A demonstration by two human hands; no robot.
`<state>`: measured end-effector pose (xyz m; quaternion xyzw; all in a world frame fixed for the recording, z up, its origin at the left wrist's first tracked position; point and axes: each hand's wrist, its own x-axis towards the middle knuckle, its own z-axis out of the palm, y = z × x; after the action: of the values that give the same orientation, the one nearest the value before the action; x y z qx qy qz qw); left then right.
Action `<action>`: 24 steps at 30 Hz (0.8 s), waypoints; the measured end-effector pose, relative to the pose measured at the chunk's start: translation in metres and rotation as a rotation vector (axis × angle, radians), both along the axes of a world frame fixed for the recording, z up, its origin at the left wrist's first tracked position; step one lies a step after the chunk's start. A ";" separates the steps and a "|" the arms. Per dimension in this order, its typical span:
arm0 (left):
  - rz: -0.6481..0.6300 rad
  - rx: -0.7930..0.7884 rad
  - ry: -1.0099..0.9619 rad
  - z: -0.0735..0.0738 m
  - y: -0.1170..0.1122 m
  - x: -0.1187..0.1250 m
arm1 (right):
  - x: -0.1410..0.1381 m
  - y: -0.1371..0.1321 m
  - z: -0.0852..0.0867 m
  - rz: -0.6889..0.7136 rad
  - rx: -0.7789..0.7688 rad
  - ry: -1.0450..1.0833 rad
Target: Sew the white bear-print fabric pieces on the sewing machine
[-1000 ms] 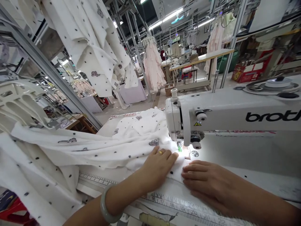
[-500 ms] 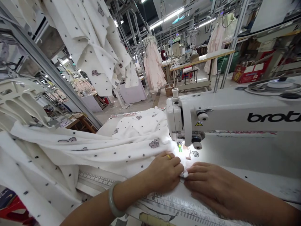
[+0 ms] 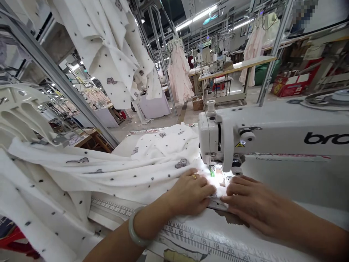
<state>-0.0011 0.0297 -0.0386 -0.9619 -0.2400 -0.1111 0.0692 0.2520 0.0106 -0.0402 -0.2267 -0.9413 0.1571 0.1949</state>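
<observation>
White fabric (image 3: 152,171) printed with dark dots and small grey animals lies in folds across the sewing table. Its right edge reaches the presser foot (image 3: 212,171) of a white sewing machine (image 3: 275,134), under a bright lamp. My left hand (image 3: 192,193), with a yellow ring and a pale bangle, is closed on the fabric edge just in front of the foot. Close to its right, my right hand (image 3: 251,200) has bent fingers pressed together, tips down beside the fabric edge. Whatever lies under those fingertips is hidden, and that hand is slightly blurred.
A printed ruler strip (image 3: 199,238) runs along the table's front. Matching fabric (image 3: 109,54) hangs overhead from a rail. At left, a cream plastic hanger clamp (image 3: 24,112) holds more cloth. Pink garments (image 3: 178,72) and worktables (image 3: 240,67) stand behind.
The view has shifted slightly, so the machine appears further right. My right hand has moved right and up, its fingers now more bent. My left hand stays on the fabric edge.
</observation>
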 end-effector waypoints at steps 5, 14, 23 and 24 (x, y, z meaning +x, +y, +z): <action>-0.075 0.039 -0.021 0.003 0.000 0.001 | -0.002 -0.002 -0.002 0.013 -0.062 -0.034; -0.086 0.057 0.014 -0.006 -0.005 0.009 | -0.001 -0.002 0.002 0.005 -0.054 -0.020; -0.075 0.009 0.027 -0.002 -0.012 0.005 | -0.001 -0.002 -0.001 -0.084 -0.098 -0.050; -0.076 0.009 0.025 -0.003 -0.012 0.005 | -0.002 -0.002 -0.002 -0.098 -0.088 -0.067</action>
<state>0.0036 0.0173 -0.0417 -0.9714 -0.2017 -0.1028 0.0721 0.2504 0.0084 -0.0418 -0.2859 -0.9272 0.1809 0.1606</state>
